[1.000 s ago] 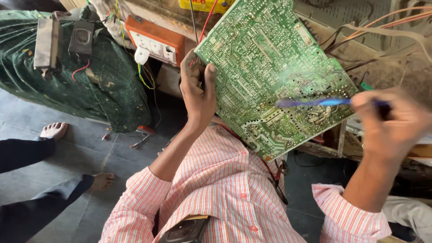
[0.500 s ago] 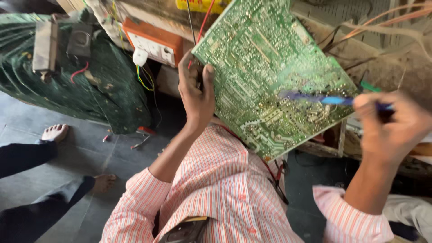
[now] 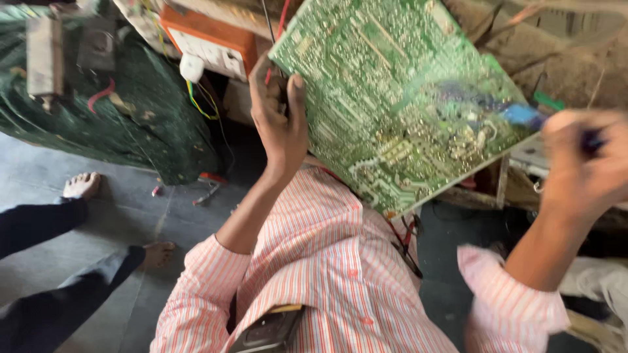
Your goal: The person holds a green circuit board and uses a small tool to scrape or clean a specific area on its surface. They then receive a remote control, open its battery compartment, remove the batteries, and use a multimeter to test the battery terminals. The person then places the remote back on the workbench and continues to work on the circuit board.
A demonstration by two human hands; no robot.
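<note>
nearest to us, at the bottom of the view, a dark flat device [image 3: 268, 330] pokes out of the chest pocket of our pink striped shirt [image 3: 327, 274], whose sleeves are rolled up past the forearms.

above that, our left hand [image 3: 280, 114] is raised and clenched on the left edge of a large green circuit board [image 3: 392, 98], thumb lying on the solder side that faces us and fingers wrapped behind it. the board is tilted, held up in the air in front of our chest, its lower corner hanging just above the shirt.

our right hand [image 3: 582, 167] is badly blurred at the right edge; its grip is closed round a dark handle of a blue-tipped tool [image 3: 523, 114], and the blue end lies over the right part of the board. we cannot tell whether the tip touches the board.

to the left, on the grey floor [image 3: 98, 216], two bare feet [image 3: 82, 186] and dark trouser legs of another person reach in from the side.

further off, a green cloth [image 3: 131, 124] covers a bulky heap, with a grey box-shaped part [image 3: 44, 59] resting on top. beside it stands an orange and white socket box [image 3: 209, 42] with a white plug [image 3: 191, 67] and yellow and green wires [image 3: 196, 101] hanging down. behind the board, a cluttered brown bench [image 3: 575, 59] sits at the far right.
</note>
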